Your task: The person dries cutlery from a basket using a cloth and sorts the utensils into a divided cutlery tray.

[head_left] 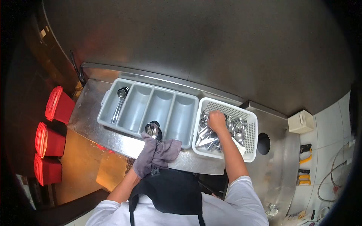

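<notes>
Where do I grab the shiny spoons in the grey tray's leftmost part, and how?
Probably pinch the spoons by their slim handles, from above on the near side: the handles point towards you, the round ends lie farther off, and the grey tray walls flank them.

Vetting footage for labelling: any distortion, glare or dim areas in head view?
Head view: fisheye curves the stainless-steel counter, with black frame corners; head view: glare streaks the counter's front edge, and bright highlights on the silver metal cutlery in the white perforated plastic basket make pieces hard to separate; head view: dim left of the red lidded plastic bins.
</notes>
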The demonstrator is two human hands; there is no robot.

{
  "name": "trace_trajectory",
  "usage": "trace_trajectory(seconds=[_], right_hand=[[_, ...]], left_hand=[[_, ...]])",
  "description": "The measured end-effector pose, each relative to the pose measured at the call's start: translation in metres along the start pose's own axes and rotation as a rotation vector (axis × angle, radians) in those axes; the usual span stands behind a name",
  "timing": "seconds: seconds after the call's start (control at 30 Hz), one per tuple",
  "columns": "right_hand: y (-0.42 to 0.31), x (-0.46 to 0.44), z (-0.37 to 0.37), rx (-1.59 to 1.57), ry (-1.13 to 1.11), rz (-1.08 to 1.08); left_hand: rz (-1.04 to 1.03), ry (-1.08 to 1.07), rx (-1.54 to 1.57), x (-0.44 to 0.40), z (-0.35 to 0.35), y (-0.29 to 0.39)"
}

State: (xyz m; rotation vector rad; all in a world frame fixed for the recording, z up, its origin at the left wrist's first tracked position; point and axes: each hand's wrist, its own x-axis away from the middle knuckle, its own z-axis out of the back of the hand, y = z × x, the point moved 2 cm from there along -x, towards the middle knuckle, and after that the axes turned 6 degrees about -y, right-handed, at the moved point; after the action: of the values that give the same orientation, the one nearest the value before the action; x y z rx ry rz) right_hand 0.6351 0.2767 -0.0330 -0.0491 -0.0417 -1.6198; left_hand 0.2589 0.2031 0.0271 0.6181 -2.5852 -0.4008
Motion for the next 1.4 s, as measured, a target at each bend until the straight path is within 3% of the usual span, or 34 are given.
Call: trace_trajectory(seconds=[0.03,0.23,0.4,0.5,0.53,0.63,0.73,0.83,0.97,1.03,1.1,1.13,1.17,1.23,1.33,1.4], right_hand=[[-0.002,0.000,0.003,0.113,-0.113,0.030],[-0.002,-0.021,-0.027,0.090,-0.021,0.187],[0.017,-0.018,-0.019,-0.154,0.087,0.016],[0.032,-0.014,-0.001,-0.636,0.167,-0.197],[0.037,-0.015,-0.003,-0.941,0.237,-0.195],[0.037,0.002,0.039,-1.209,0.589,-0.168],[0.008,0.026,0.105,-1.355,0.766,-0.136],[-0.046,0.049,0.161,-1.488,0.599,-0.067],[-0.126,0.055,0.158,-1.750,0.113,0.000],[-0.147,0.047,0.118,-1.450,0.142,0.135],[-0.132,0.041,0.111,-1.291,0.115,-0.034],[-0.113,0.034,0.100,-1.260,0.090,-0.158],[-0.093,0.028,0.086,-1.224,0.061,-0.278],[-0.049,0.014,0.051,-0.732,0.172,-0.292],[-0.025,0.008,0.018,-0.302,-0.124,-0.248],[-0.019,0.002,-0.012,-0.147,-0.182,-0.130]], left_hand=[[-0.019,-0.011,-0.026,0.007,-0.011,0.003],[-0.070,0.036,0.088,0.014,-0.002,0.005],[-0.081,0.078,0.110,0.011,-0.001,0.006],[-0.065,0.067,0.031,0.004,0.004,0.008],[-0.093,0.062,-0.060,0.000,0.011,0.005],[-0.092,0.144,-0.301,-0.009,0.006,0.007],[-0.031,0.192,-0.288,-0.025,-0.024,0.014],[-0.025,0.129,-0.136,-0.039,-0.024,0.009],[-0.019,0.186,-0.132,-0.052,-0.053,0.012],[0.028,0.092,-0.174,-0.055,-0.055,0.009],[0.125,-0.082,0.116,-0.058,-0.022,-0.007],[0.070,-0.088,0.151,-0.056,-0.008,-0.016],[0.150,-0.095,0.268,-0.051,-0.010,-0.014],[0.308,-0.114,0.503,-0.039,-0.019,-0.007],[0.329,-0.277,0.655,-0.039,-0.012,-0.008],[0.311,-0.335,0.582,-0.042,0.001,-0.010]])
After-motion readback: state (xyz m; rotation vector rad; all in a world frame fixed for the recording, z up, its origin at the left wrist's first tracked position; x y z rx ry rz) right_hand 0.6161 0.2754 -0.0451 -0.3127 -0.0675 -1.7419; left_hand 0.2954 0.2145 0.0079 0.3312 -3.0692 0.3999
